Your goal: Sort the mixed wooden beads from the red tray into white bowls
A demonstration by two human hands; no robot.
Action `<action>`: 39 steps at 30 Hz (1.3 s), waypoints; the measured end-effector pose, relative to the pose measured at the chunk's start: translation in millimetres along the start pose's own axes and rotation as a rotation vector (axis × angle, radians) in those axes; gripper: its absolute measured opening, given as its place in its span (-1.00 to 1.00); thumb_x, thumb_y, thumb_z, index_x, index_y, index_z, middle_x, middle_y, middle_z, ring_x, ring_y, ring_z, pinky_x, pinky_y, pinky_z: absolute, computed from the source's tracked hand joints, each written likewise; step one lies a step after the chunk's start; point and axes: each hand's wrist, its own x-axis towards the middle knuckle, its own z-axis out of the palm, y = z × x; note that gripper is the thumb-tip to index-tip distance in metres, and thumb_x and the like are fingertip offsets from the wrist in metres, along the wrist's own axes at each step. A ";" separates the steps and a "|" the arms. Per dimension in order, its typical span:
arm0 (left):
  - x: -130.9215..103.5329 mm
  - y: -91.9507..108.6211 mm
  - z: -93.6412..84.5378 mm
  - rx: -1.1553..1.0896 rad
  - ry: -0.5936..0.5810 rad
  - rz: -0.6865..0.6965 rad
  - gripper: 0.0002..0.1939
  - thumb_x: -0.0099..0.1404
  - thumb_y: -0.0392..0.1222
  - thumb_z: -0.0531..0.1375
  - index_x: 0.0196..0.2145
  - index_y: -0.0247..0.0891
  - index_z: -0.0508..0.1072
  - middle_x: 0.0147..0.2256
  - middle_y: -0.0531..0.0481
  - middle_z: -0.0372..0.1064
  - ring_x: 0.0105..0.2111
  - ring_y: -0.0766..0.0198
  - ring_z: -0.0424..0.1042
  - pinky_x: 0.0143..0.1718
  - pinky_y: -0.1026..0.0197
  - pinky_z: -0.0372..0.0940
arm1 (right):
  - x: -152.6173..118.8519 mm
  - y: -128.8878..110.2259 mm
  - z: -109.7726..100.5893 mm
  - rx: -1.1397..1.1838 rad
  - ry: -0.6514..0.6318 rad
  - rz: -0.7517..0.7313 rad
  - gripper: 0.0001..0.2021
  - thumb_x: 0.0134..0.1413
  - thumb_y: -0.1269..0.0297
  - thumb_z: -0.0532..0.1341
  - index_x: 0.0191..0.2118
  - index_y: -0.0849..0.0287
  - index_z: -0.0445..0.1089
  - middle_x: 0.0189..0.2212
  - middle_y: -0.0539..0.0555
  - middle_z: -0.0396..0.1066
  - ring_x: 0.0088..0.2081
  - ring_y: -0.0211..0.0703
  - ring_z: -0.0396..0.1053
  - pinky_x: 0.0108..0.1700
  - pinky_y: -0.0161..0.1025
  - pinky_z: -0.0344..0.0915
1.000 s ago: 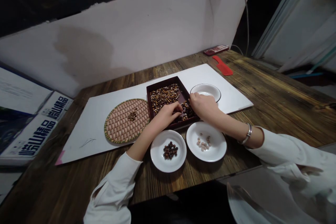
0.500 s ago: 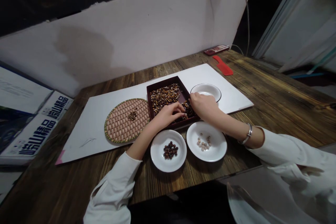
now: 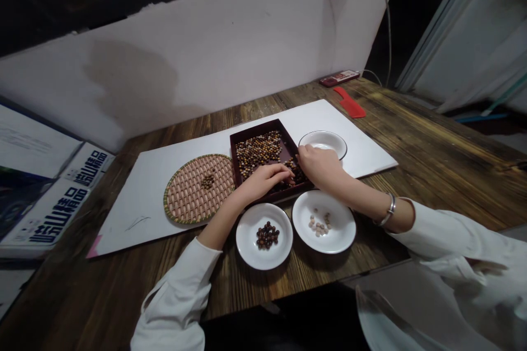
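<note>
Left hand (image 3: 267, 179): fingers together; right hand (image 3: 321, 167): curled. Any pinch, I cannot tell. Jostling the dark-red rectangular tray (image 3: 287, 150) could scatter small round beads (image 3: 258, 151).

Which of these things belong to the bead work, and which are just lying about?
Seemingly in use:
left hand
right hand
bead tray
woven mat
plate of dark beads
plate of pale beads
rimmed dish
white board

Seemingly just lying about:
red comb
phone
printed boxes
</note>
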 end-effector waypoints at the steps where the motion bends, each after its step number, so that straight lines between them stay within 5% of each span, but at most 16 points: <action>1: 0.1 -0.2 0.0 0.000 -0.001 0.003 -0.72 0.37 -0.08 0.06 -0.25 -0.30 0.48 -0.25 -0.06 0.51 -0.20 0.26 0.47 -0.06 0.22 0.30 | -0.1 0.0 -0.1 0.000 0.001 0.001 -0.73 0.27 0.44 -0.11 -0.12 0.35 0.29 -0.24 0.30 0.42 -0.27 0.00 0.46 -0.43 -0.26 0.08; 22: -3.1 11.6 -5.8 -0.323 -0.114 -0.080 -0.76 0.24 -0.06 0.23 -0.31 -0.32 0.48 -0.24 -0.10 0.51 -0.18 0.24 0.47 -0.04 0.16 0.30 | 0.8 0.5 1.9 0.004 0.017 0.000 -0.74 0.28 0.41 -0.11 -0.13 0.33 0.28 -0.25 0.29 0.42 -0.26 -0.01 0.46 -0.44 -0.27 0.07; 39: -6.4 14.1 -11.2 -0.299 -0.238 -0.005 -0.80 0.26 -0.07 0.22 -0.31 -0.25 0.54 -0.08 -0.10 0.48 -0.02 0.20 0.42 0.09 0.12 0.24 | 0.8 0.4 -0.5 0.024 0.012 -0.003 -0.70 0.32 0.37 -0.13 -0.12 0.36 0.30 -0.25 0.31 0.43 -0.27 0.01 0.47 -0.41 -0.28 0.10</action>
